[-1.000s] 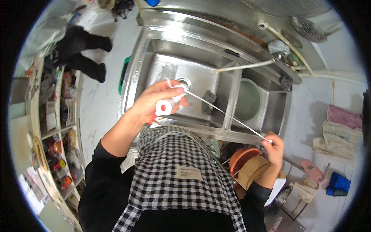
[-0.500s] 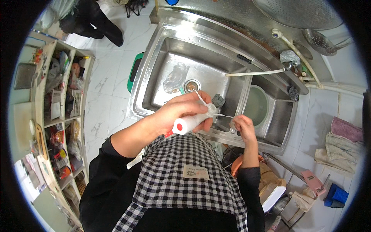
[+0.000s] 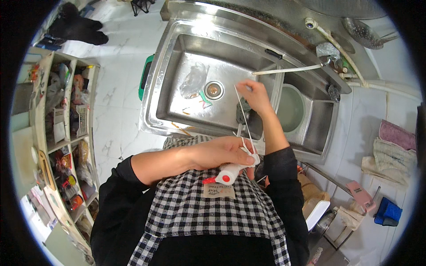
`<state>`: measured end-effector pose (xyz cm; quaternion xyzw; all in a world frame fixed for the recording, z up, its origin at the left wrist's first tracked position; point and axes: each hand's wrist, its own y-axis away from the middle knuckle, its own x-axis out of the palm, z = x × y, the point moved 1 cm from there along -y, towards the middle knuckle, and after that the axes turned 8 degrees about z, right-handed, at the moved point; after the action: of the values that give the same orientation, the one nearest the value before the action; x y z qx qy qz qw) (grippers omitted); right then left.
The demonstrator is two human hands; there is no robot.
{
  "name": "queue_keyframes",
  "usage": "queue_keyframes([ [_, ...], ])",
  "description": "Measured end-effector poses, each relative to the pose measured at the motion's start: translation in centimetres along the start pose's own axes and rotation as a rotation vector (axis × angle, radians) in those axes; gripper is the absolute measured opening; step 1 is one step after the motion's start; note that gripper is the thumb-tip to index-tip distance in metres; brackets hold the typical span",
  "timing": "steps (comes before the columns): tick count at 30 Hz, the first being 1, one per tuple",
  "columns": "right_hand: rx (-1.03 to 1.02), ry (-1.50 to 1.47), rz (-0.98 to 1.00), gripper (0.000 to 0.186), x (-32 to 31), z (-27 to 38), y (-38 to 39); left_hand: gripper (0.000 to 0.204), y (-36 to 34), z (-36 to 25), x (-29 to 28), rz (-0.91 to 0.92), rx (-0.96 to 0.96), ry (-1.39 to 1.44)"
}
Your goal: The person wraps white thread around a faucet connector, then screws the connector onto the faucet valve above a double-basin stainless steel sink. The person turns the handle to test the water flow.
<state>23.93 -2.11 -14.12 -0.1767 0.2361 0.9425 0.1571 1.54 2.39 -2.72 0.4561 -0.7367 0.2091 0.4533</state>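
My left hand (image 3: 224,153) is closed around a small white roll with a red centre (image 3: 228,175), held close to my checked apron (image 3: 208,213). A thin white strand (image 3: 244,122) runs from the roll up to my right hand (image 3: 253,95). That hand pinches the strand's far end above the right side of the steel sink's large basin (image 3: 177,111). The strand is taut between the two hands. A crumpled clear plastic bag (image 3: 194,80) lies in the basin beside the drain (image 3: 214,90).
A white spout (image 3: 288,69) reaches over the divider to a smaller basin (image 3: 290,108) on the right. A cluttered open shelf (image 3: 66,133) stands at the left. Folded cloths (image 3: 395,146) and a blue item (image 3: 387,213) lie at the right. A green handle (image 3: 144,82) hangs on the sink's left side.
My right hand came in from the lower right to the roll, then rose over the sink, drawing strand out. My left hand dropped back toward my chest.
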Motion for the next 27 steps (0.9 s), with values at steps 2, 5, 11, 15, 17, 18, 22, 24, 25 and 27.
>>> queue_keyframes([
  [2, -0.260, 0.081, -0.071, 0.020, -0.6, 3.0, -1.0, 0.034, -0.5, 0.2, 0.0, 0.038, -0.017, -0.039],
  [5, -0.409, 0.091, -0.164, 0.019, -3.2, 8.1, -1.0, 0.028, -1.0, 0.3, 0.2, 0.042, -0.031, -0.113],
  [11, -0.777, 0.243, -0.349, 0.013, -9.7, 18.9, 4.7, 0.026, -1.9, 1.0, 0.0, -0.099, 0.122, -0.194],
  [15, -0.981, 0.614, -0.258, 0.013, -10.3, 23.8, 11.6, 0.027, -2.9, 1.0, -1.4, -0.261, 0.154, -0.225],
  [17, -1.039, 0.725, -0.267, 0.014, -9.2, 24.4, 14.7, 0.028, -3.4, 0.8, -2.1, -0.360, 0.188, -0.134],
  [18, -1.041, 0.648, -0.211, 0.015, -8.8, 24.4, 16.2, 0.029, -3.3, 0.5, -2.6, -0.397, 0.193, -0.126],
  [22, -0.938, 0.551, -0.132, 0.023, -10.6, 22.5, 20.5, 0.031, -2.3, -0.3, -4.1, -0.467, 0.225, -0.073],
  [24, -0.800, 0.501, -0.297, 0.024, -11.1, 19.8, 22.1, 0.031, -1.4, -0.6, -4.6, -0.485, 0.241, -0.039],
  [25, -0.799, 0.427, -0.297, 0.024, -11.2, 18.3, 22.9, 0.027, -1.0, -0.6, -4.8, -0.505, 0.256, -0.014],
  [27, -0.680, 0.364, -0.292, 0.023, -11.0, 15.4, 24.7, 0.025, -0.3, -0.8, -5.0, -0.509, 0.323, 0.047],
])
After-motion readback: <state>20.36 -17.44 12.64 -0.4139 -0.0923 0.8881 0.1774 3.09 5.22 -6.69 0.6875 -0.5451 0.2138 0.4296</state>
